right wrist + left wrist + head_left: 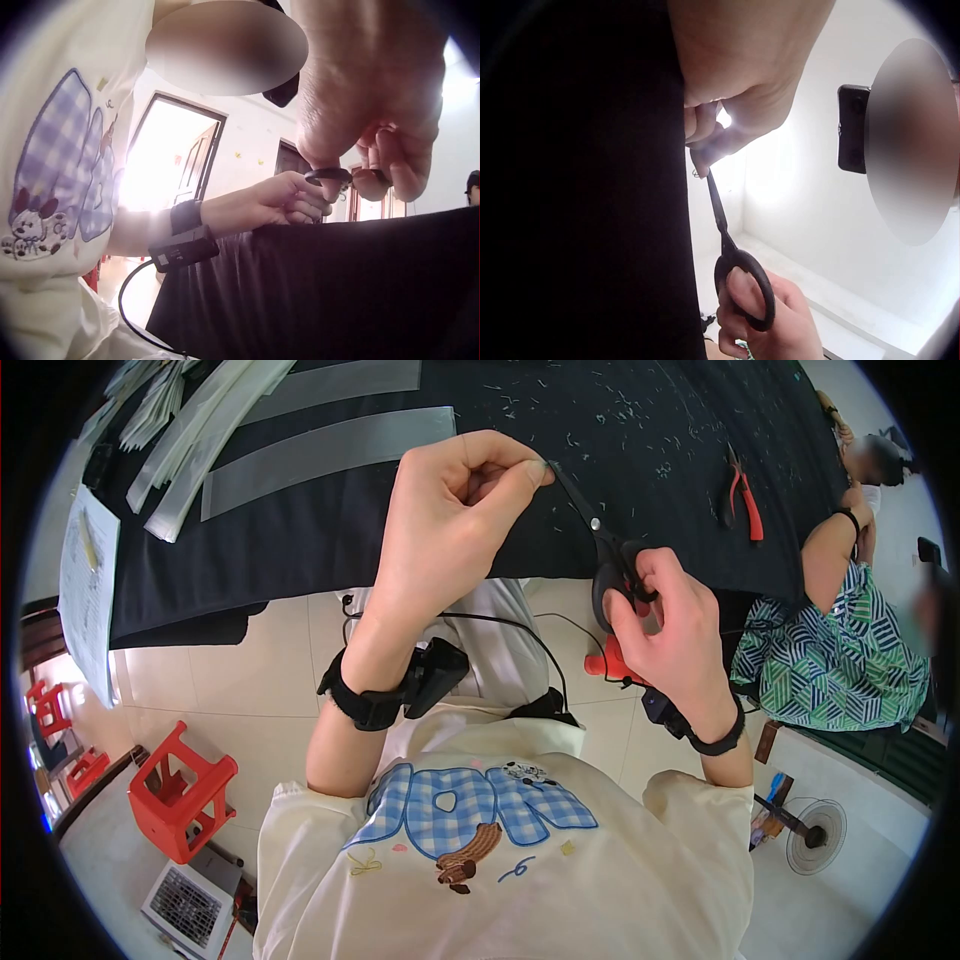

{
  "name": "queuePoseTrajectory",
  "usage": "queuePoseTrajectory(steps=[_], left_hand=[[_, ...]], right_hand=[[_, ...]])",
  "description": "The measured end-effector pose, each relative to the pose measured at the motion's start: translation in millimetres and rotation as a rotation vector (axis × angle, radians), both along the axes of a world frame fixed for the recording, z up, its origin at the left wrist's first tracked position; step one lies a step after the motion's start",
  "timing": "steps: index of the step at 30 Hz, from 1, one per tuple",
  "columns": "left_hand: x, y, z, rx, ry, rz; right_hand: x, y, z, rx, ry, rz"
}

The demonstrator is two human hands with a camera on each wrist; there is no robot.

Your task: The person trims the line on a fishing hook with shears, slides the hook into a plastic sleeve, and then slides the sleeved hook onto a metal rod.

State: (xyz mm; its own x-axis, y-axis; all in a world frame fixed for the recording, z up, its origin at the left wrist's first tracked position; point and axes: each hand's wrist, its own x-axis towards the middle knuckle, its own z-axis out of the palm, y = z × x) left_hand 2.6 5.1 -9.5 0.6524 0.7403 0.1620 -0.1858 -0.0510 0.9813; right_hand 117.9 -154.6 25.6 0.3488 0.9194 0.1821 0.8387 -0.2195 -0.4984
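Note:
Black-handled scissors (pixel 597 540) are held in my right hand (pixel 680 630), with thumb and fingers through the handle loops. Their blades look closed and point up and left to the fingertips of my left hand (pixel 450 520). That hand pinches with thumb and forefinger above the front of the black-covered table. In the left wrist view a tiny, thin wire-like loop (pixel 696 173) shows at those fingertips, right by the scissor tips; cannot tell its exact kind. The right wrist view shows one dark handle loop (pixel 328 175) of the scissors, with much of the blades hidden.
Tiny cut scraps (pixel 610 425) lie scattered over the black cloth (pixel 330 540). Red-and-black pliers (pixel 745 500) rest at the right. Clear plastic strips (pixel 340 455) and bundled sleeves (pixel 205 430) lie at the left. Another person in a patterned garment (pixel 840 660) sits at right.

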Motion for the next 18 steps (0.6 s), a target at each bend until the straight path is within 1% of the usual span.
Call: queuePoseTrajectory(steps=[7, 10, 18], left_hand=[[-9, 18, -11, -0.027, 0.021, 0.010], [-4, 11, -9, -0.006, 0.002, 0.019], [-4, 8, -7, -0.001, 0.017, 0.014]], right_hand=[[-6, 21, -12, -0.037, 0.039, -0.009], [-3, 13, -12, -0.041, 0.020, -0.007], [-3, 14, -9, -0.034, -0.012, -0.003]])
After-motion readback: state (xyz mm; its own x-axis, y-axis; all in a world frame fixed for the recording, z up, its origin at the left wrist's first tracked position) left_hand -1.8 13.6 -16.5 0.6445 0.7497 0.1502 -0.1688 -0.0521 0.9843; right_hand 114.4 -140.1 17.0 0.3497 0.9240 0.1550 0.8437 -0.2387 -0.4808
